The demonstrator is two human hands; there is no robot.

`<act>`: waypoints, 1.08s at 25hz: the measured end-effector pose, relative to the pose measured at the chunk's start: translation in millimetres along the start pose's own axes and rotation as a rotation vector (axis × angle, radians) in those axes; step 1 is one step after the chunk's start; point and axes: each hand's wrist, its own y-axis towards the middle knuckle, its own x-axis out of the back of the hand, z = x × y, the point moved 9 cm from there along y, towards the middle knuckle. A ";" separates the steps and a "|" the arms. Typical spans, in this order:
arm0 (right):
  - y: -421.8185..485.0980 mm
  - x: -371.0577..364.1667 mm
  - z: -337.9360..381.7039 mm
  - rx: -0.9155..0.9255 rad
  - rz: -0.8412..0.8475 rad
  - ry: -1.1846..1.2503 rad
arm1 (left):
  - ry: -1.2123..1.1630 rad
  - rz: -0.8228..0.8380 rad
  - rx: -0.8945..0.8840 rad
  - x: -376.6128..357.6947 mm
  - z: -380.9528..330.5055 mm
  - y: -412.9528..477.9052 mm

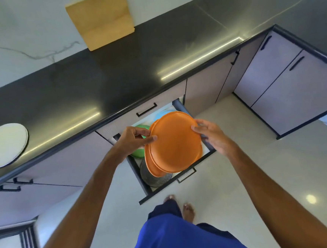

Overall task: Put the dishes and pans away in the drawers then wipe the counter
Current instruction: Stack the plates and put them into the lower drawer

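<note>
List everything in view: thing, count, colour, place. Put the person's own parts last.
orange plates: at least two, stacked, held over the open drawer
drawer: one, open, dark-framed, under the counter
green dish: one, in the drawer, left side
blue dish: one, light blue, at the back of the drawer
dark pan: one, grey-black, at the front of the drawer
white plate: one, on the counter at far left
cutting board: one, wooden, leaning on the wall
counter: one, black
cabinets: several, pale lilac with dark handles
left hand: gripping the plates' left edge
right hand: gripping the plates' right edge
feet: two, bare, on the pale floor
</note>
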 end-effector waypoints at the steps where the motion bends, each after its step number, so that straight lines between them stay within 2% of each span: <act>1: 9.5 1.8 10.0 -0.001 0.044 -0.043 | 0.019 0.005 0.017 -2.5 0.1 7.2; 3: 30.9 7.6 22.1 -0.007 0.094 -0.112 | 0.024 -0.009 0.052 -2.7 4.9 20.8; 6: 65.9 29.0 26.0 -0.013 0.119 -0.131 | -0.031 -0.129 0.095 12.5 23.0 49.7; 11: 130.9 77.2 3.1 -0.056 0.053 -0.174 | -0.148 -0.327 0.153 28.3 67.2 101.1; 17: 212.0 89.6 -74.7 -0.181 0.024 -0.348 | -0.052 -0.428 0.245 -9.7 108.1 149.9; 23: 288.5 85.8 -172.2 -0.250 0.215 -0.651 | 0.051 -0.638 0.442 -55.2 156.3 171.0; 27: 321.3 89.7 -227.6 -0.265 0.292 -0.795 | 0.068 -0.652 0.490 -88.8 182.7 185.7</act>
